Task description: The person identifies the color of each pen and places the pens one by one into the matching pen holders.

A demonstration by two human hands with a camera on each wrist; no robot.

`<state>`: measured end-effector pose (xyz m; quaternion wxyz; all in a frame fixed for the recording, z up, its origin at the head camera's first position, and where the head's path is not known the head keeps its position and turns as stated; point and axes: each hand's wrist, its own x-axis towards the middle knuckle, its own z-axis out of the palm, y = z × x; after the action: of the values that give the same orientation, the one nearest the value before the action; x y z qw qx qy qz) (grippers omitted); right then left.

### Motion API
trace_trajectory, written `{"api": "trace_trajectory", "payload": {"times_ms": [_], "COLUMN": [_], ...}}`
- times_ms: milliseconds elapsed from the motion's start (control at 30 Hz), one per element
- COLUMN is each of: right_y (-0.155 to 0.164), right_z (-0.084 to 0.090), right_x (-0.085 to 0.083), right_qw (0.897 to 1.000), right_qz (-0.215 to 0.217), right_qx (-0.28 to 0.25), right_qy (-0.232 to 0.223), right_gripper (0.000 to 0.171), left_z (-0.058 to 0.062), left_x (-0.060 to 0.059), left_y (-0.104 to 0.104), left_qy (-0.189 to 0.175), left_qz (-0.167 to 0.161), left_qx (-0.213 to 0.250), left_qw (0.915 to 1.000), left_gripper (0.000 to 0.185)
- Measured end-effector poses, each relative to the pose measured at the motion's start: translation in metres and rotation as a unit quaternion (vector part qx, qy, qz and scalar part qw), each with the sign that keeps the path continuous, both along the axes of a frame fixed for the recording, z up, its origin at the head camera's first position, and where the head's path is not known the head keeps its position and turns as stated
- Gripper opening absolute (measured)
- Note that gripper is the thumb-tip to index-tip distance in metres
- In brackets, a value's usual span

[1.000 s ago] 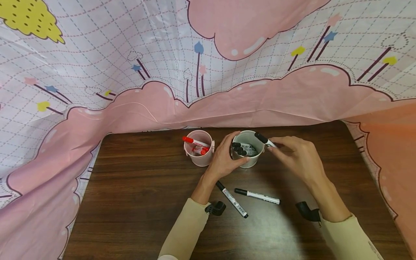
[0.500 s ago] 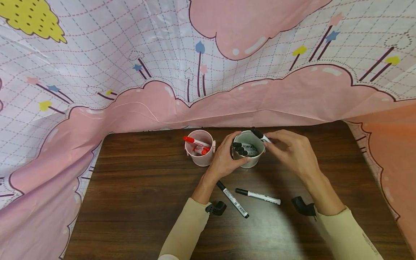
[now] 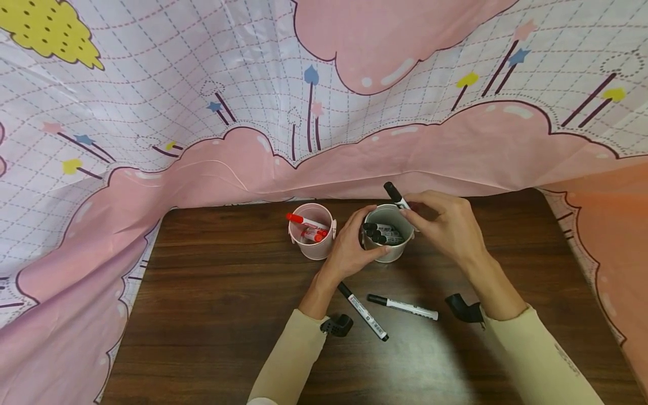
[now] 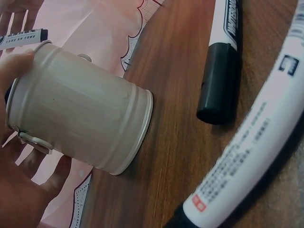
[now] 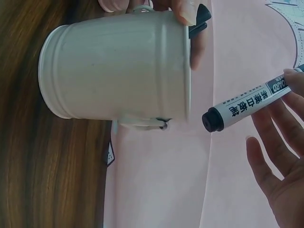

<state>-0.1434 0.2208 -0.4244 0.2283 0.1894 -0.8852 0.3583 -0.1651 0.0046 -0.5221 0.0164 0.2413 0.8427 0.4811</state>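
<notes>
My left hand [image 3: 349, 247] grips a pale grey-green bucket [image 3: 392, 254] by its left side, with the thumb at the rim in the left wrist view. Several black-capped whiteboard markers [image 3: 383, 233] lie inside. My right hand [image 3: 450, 228] pinches another black whiteboard marker [image 3: 396, 194] over the bucket's far right rim. That marker is tilted, its cap pointing up and away. In the right wrist view, the black butt of the marker [image 5: 247, 105] points toward the bucket's mouth [image 5: 186, 90], apart from the rim.
Left of my left hand stands a pink bucket [image 3: 312, 251] holding red markers [image 3: 307, 221]. Two black-capped markers, one slanted [image 3: 363, 311] and one nearly level [image 3: 403, 307], lie on the dark wooden table [image 3: 217, 315]. A patterned pink curtain [image 3: 324, 174] hangs behind the table.
My right hand has moved left and slightly away with its marker, to above the grey-green bucket, and the marker has turned steeper. My left hand and the bucket stay put.
</notes>
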Motion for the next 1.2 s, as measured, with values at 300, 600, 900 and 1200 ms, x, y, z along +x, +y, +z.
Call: {"api": "trace_trajectory", "payload": {"times_ms": [300,600,900,1200], "right_y": [-0.006,-0.006,0.003,0.013], "right_z": [-0.003,-0.016,-0.026,-0.033], "right_x": [-0.009,-0.016,-0.015,-0.010], "right_qw": [1.000,0.999,0.998,0.993], "right_qz": [0.015,0.018,0.000,-0.002], "right_qx": [-0.021,-0.024,0.006,0.013], "right_qy": [-0.018,-0.034,-0.063,-0.118], "right_gripper": [0.022,0.021,0.046,0.085], "left_z": [-0.001,0.000,0.000,0.000], "left_x": [0.002,0.002,0.002,0.001], "left_y": [0.001,0.003,0.002,0.001], "left_qy": [0.000,0.006,-0.001,-0.004], "left_qz": [0.002,-0.001,0.002,0.008], "left_qx": [-0.006,-0.001,-0.006,-0.005], "left_qw": [1.0000,1.0000,1.0000,1.0000], "left_gripper": [0.088,0.089,0.089,0.090]}}
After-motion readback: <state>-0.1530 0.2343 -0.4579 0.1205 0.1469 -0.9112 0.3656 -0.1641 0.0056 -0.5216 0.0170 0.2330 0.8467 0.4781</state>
